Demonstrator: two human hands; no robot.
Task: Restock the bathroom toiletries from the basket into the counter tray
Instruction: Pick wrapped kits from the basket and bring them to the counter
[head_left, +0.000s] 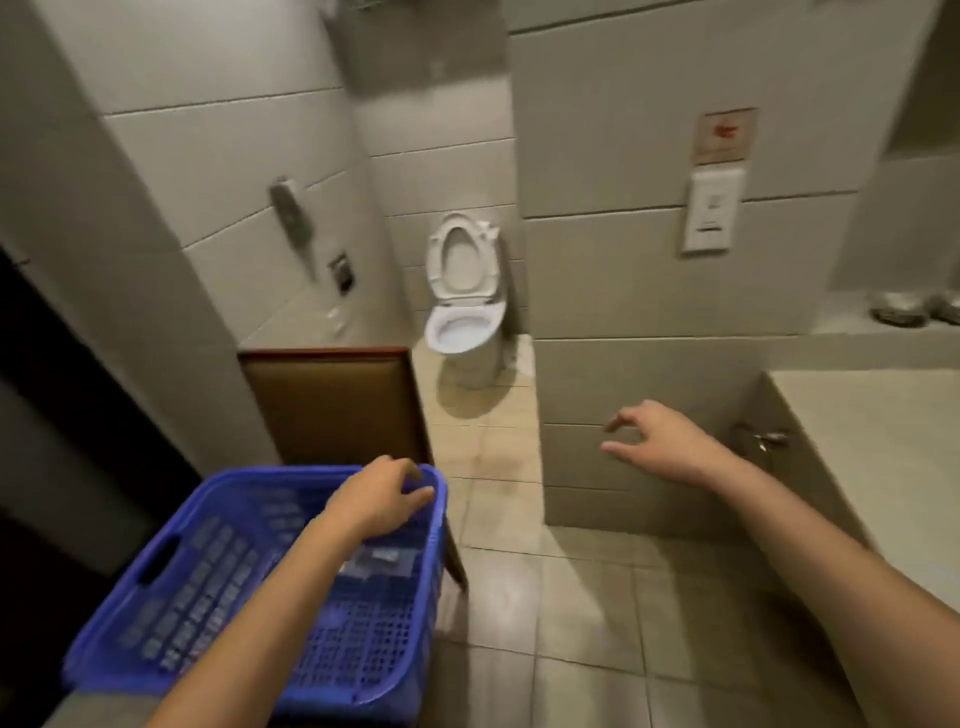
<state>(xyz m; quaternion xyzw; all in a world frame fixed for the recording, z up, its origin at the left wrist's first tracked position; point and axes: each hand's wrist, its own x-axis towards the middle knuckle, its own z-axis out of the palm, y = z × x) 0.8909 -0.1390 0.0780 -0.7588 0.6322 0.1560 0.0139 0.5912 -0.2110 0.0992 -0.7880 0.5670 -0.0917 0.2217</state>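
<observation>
1. You are standing in a tiled bathroom. A toilet (462, 296) is showing at the far end with its seat raised, and a beige tiled floor (545, 597) is spreading out below you.
2. The blue basket (156, 597) is sitting at your lower left, just in front of a brown wooden panel (332, 405). Something blurred is lying on its bottom, too smeared to name.
3. Your left hand (379, 499) is hanging over the basket's far right corner with its fingers curled. You cannot tell whether they are gripping the rim.
4. Your right hand (654, 436) is hovering in the air, fingers loosely spread and holding nothing. It is in front of the tiled wall, near the tabletop (883, 441) on your right.
</observation>
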